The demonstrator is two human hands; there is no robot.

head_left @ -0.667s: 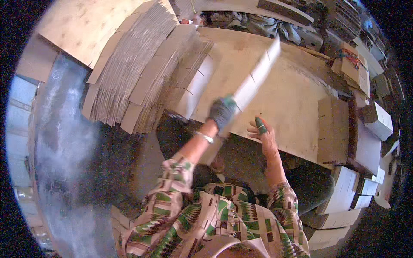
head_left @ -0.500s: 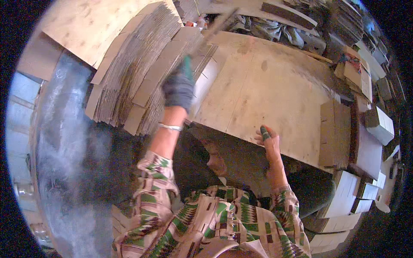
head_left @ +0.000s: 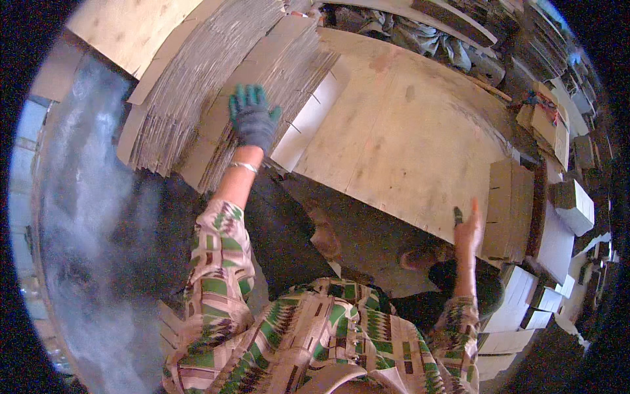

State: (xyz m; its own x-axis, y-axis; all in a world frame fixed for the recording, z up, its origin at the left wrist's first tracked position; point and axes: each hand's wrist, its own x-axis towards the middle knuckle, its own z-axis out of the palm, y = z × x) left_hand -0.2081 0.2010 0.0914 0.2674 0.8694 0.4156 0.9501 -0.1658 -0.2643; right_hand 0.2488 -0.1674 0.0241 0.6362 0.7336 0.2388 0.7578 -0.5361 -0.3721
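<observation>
My left hand (head_left: 254, 123), in a grey knit glove with green fingertips, lies spread on a leaning row of flat brown cardboard pieces (head_left: 279, 62). No object shows in its grasp. Bare except for a dark cover on the thumb and an orange one on a finger, my right hand (head_left: 468, 231) is over the front right edge of the wooden board (head_left: 394, 125). Its fingers point forward with the thumb apart. Just right of it stands a stack of folded cardboard (head_left: 510, 213); whether they touch I cannot tell.
A second cardboard row (head_left: 190, 92) leans at the left, beside another plywood sheet (head_left: 134, 33). A white-faced sheet (head_left: 305, 125) lies at the end of the nearer row. White cartons (head_left: 573, 207) and more boxes (head_left: 515, 295) crowd the right. Crumpled sacking (head_left: 430, 43) lies beyond the board.
My left hand has come back and left, from a blurred reach to resting spread on the cardboard. A blurred long dark strip beyond it is gone. My right hand has moved right, toward the stack.
</observation>
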